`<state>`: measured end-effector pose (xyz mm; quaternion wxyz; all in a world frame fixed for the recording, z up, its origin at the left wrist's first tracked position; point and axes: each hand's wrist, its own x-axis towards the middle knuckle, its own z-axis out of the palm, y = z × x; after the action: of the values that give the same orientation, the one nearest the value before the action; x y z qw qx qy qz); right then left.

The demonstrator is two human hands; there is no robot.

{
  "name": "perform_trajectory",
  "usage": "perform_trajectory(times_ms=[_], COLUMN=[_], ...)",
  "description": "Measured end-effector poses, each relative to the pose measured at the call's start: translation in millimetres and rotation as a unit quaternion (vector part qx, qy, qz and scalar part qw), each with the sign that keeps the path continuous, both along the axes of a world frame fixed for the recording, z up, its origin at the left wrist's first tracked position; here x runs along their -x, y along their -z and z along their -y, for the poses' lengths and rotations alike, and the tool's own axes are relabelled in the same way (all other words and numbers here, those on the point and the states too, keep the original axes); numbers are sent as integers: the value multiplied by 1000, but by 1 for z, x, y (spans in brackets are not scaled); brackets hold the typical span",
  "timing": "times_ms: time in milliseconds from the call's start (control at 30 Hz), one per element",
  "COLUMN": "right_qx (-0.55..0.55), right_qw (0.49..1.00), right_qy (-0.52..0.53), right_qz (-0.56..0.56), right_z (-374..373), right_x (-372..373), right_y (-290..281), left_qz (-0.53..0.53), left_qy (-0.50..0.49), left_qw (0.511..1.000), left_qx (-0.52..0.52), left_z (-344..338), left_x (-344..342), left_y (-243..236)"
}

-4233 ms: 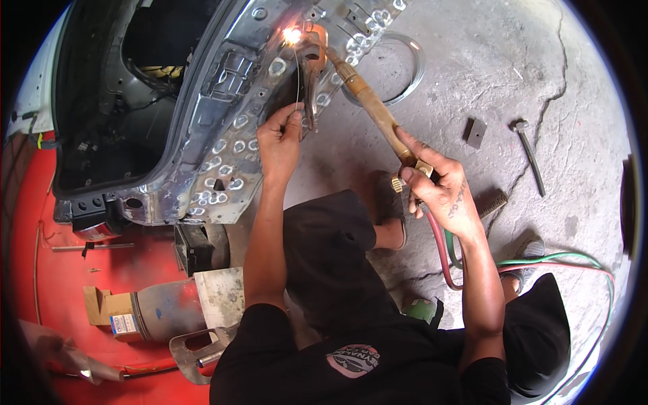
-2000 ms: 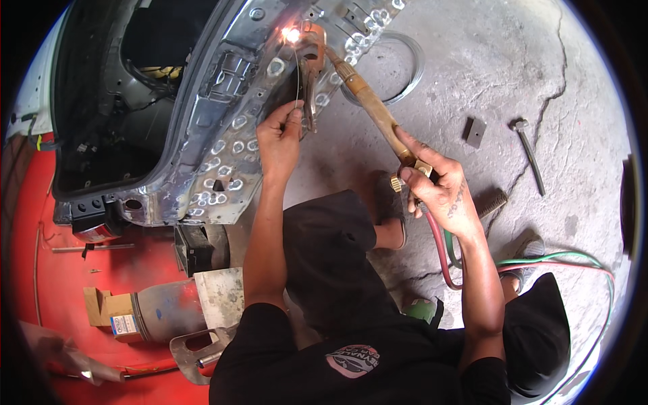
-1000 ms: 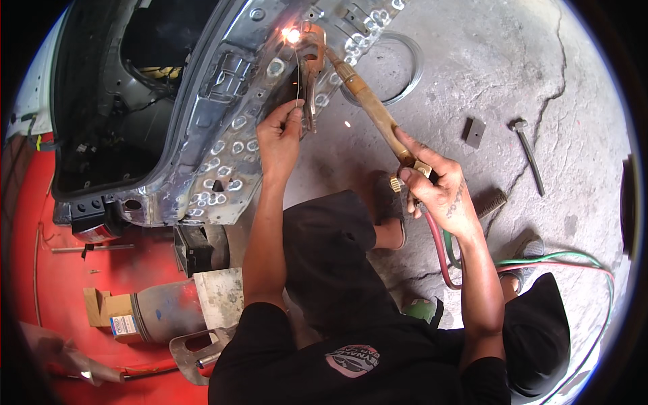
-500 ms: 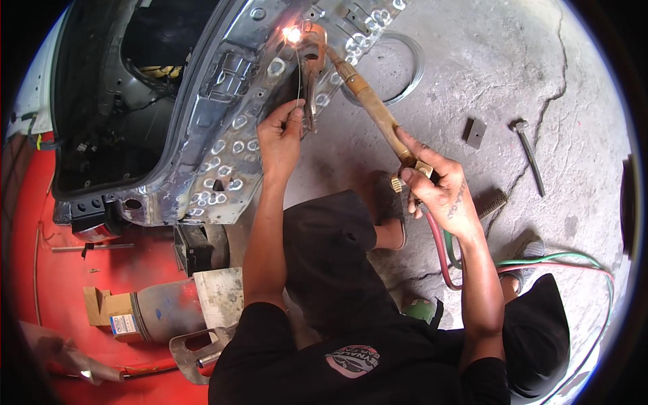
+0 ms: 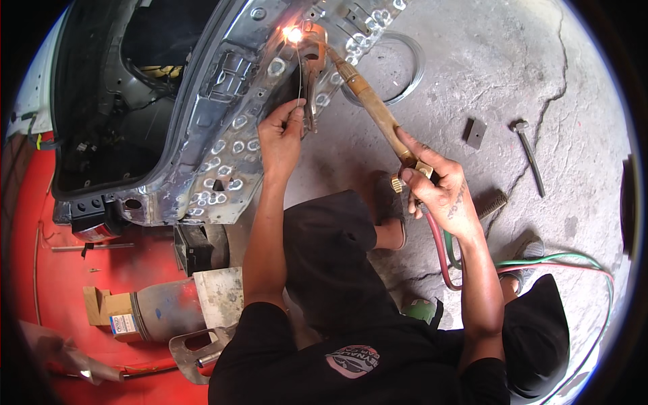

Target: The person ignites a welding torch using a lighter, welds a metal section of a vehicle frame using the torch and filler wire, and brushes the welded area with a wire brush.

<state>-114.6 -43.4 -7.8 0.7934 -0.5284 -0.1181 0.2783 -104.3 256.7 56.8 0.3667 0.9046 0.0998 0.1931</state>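
Clearly, the left hand (image 5: 280,143) is gripping a thin wire (image 5: 300,74) in a close pinch, its thumb pressing toward the index finger with hardly any gap showing, while its other fingers are curling in toward the palm. From that pinch the wire is running up toward a bright glow (image 5: 292,34) on the bare metal car body (image 5: 233,145), where glare is hiding its far end. Meanwhile, the right hand (image 5: 439,192) is grasping a brass-coloured torch (image 5: 374,108) near its rear end: the index finger is stretching along the handle, the thumb is bending across the valve part, and the remaining fingers are curling underneath, partly hidden, so I cannot tell how tightly they are closing. The torch is slanting up and leftward from the hand, its narrow neck pointing toward the same glow. Just beside the wire, a locking clamp (image 5: 311,101) with an orange-brown upper part is sitting against the car body. A red hose (image 5: 440,253) and a green hose (image 5: 453,251) are trailing below the right hand, and on the concrete floor (image 5: 499,61) a wire coil (image 5: 418,71), a dark metal block (image 5: 475,133) and a hammer (image 5: 532,162) are lying well apart from both hands
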Motion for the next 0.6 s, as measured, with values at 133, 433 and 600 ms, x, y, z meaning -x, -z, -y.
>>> perform_trajectory(times_ms=[133,433,600], right_qx=[-3,-6,-5], right_qw=[1000,1000,1000], right_qy=[0,-4,-4], right_qz=[1,-4,-3], right_z=[0,0,1], right_x=[0,0,1], right_y=[2,1,1], left_qz=[-3,1,-2], left_qy=[0,-4,-5], left_qw=[1000,1000,1000], left_qx=[3,12,9], left_z=[1,-2,1], left_x=[0,-1,-1], left_y=[0,1,0])
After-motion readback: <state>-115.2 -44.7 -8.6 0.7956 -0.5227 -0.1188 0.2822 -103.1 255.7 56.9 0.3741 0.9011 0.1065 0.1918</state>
